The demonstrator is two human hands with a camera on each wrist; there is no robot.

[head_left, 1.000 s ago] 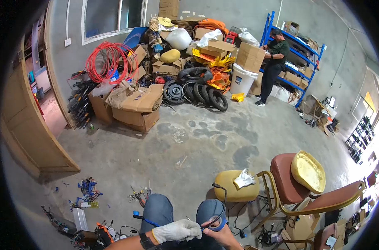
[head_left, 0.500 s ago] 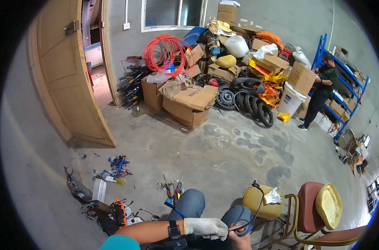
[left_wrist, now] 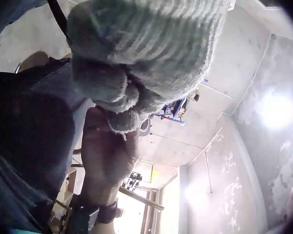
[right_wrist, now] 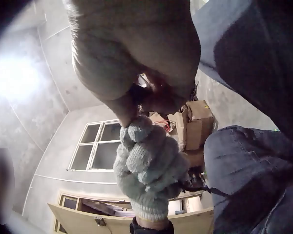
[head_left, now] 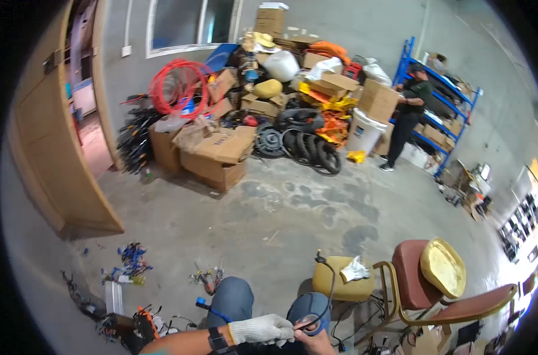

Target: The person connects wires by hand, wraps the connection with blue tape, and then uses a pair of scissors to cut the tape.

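Observation:
The left hand (head_left: pixel 262 329), in a white knitted glove, grips a dark cable between the knees. In the right wrist view the glove (right_wrist: pixel 149 163) has its fingers curled, and a dark cable (right_wrist: pixel 200 188) comes out beside it. The bare right hand (head_left: pixel 317 342) pinches the cable against the gloved fingertips. From there the black cable (head_left: pixel 332 290) arches up to a plug-like end near the yellow seat pad. A blue connector (head_left: pixel 201 302) on a blue lead lies by the left knee. A round, roll-like thing (head_left: pixel 310 322) is at the right hand, its detail blurred.
A yellow pad (head_left: pixel 334 284) bears a white glove (head_left: pixel 355 270); a red-brown chair (head_left: pixel 406 277) stands to the right. Tools (head_left: pixel 208 280) and wire scraps (head_left: pixel 132 260) lie on the floor. Boxes (head_left: pixel 212 171) and tyres are farther off, and a person (head_left: pixel 406 118) stands by blue shelves.
The head view swung right, then partly back left, shifting the whole scene. Both hands have stayed together at the cable between the knees, with little visible change in their hold.

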